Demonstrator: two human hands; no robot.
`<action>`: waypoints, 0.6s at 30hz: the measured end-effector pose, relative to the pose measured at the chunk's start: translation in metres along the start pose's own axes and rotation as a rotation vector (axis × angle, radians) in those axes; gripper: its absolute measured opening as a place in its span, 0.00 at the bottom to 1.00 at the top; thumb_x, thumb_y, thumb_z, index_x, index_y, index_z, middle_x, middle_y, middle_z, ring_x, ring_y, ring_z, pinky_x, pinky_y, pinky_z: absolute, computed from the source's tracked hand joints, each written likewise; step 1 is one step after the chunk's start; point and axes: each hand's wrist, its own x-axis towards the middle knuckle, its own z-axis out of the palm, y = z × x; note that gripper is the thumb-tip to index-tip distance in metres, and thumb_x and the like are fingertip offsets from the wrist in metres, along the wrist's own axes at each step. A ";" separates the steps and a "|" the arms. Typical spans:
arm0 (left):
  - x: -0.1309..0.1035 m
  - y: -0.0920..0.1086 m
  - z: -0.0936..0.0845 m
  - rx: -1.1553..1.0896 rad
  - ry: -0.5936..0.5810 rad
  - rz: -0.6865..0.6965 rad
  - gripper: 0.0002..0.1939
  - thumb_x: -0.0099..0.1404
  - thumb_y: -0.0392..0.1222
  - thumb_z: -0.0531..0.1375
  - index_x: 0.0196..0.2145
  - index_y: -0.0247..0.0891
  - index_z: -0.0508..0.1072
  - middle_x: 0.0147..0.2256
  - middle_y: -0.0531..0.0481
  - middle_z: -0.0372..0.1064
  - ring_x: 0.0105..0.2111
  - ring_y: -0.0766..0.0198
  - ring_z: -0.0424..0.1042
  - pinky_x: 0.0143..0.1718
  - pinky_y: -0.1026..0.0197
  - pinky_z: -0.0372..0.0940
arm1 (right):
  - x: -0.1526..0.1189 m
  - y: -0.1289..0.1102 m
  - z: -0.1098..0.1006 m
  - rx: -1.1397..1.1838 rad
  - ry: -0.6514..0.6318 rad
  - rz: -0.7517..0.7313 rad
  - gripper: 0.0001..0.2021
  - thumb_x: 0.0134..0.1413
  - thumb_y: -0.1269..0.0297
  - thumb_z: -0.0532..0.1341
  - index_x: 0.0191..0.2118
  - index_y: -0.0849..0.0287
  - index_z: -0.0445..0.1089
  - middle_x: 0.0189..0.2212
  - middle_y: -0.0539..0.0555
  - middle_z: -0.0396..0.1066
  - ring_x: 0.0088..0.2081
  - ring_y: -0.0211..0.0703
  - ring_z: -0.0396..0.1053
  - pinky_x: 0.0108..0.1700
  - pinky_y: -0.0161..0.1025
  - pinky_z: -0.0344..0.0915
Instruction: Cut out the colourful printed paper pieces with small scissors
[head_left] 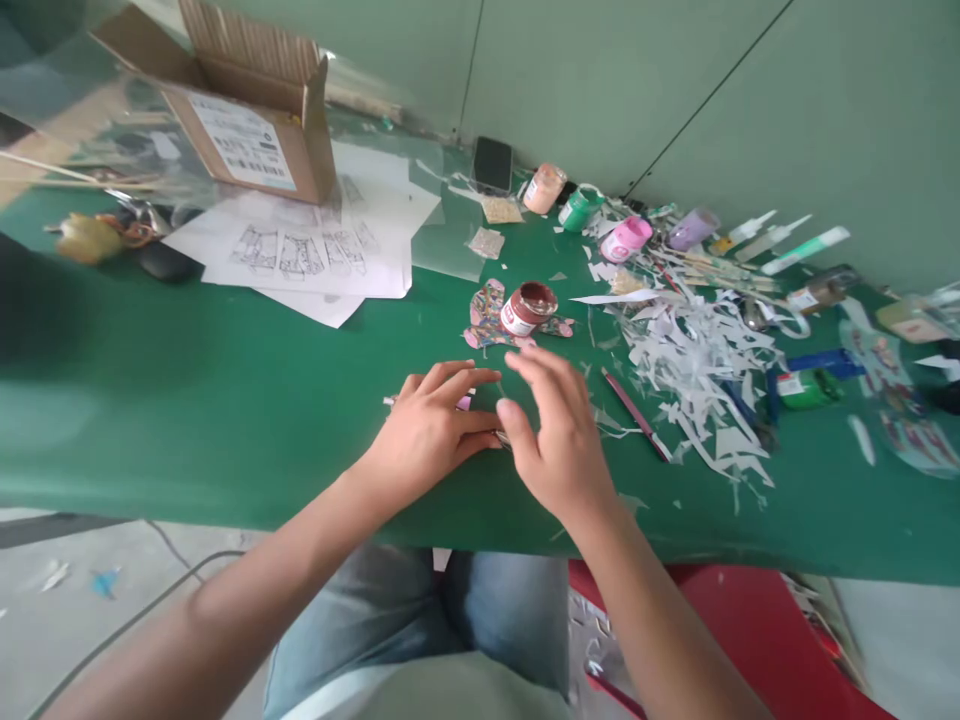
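My left hand (431, 425) lies low over the green tabletop, its fingers and thumb holding a small flat pink piece (465, 402) that is mostly hidden beneath it. A short white end (388, 401) pokes out on the hand's left side. By the left thumb tip is a thin object (502, 437), too small to name. My right hand (555, 425) hovers just to the right, thumb and fingers curved and apart, with nothing visible in them. Beyond both hands, an open jar of brown paint (529, 308) stands on colourful patterned cut-outs (486, 315).
White paper scraps (697, 360) are heaped on the right, beside a dark red pencil (636, 415). Paint jars, including a pink one (625, 240), line the back wall. An open cardboard box (255, 130) and printed sheets (300, 250) occupy the back left.
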 end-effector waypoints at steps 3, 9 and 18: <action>-0.001 0.000 -0.002 -0.067 0.002 -0.018 0.06 0.65 0.41 0.63 0.39 0.45 0.81 0.56 0.46 0.69 0.54 0.49 0.65 0.47 0.47 0.63 | -0.014 0.004 0.002 0.010 -0.050 -0.061 0.15 0.63 0.61 0.56 0.53 0.59 0.67 0.46 0.63 0.70 0.50 0.54 0.67 0.52 0.53 0.67; -0.008 -0.002 -0.011 -0.209 0.339 -0.070 0.16 0.57 0.26 0.55 0.42 0.40 0.71 0.51 0.45 0.70 0.52 0.54 0.67 0.53 0.48 0.61 | -0.024 0.015 0.009 -0.006 -0.181 -0.066 0.06 0.61 0.65 0.58 0.43 0.59 0.69 0.33 0.56 0.70 0.36 0.49 0.68 0.38 0.44 0.68; 0.001 -0.001 -0.008 0.053 0.254 -0.498 0.19 0.65 0.43 0.57 0.53 0.41 0.69 0.49 0.45 0.75 0.51 0.47 0.68 0.54 0.42 0.55 | -0.023 0.021 0.010 0.143 0.034 0.050 0.06 0.63 0.66 0.57 0.40 0.59 0.71 0.32 0.55 0.72 0.32 0.41 0.71 0.34 0.36 0.66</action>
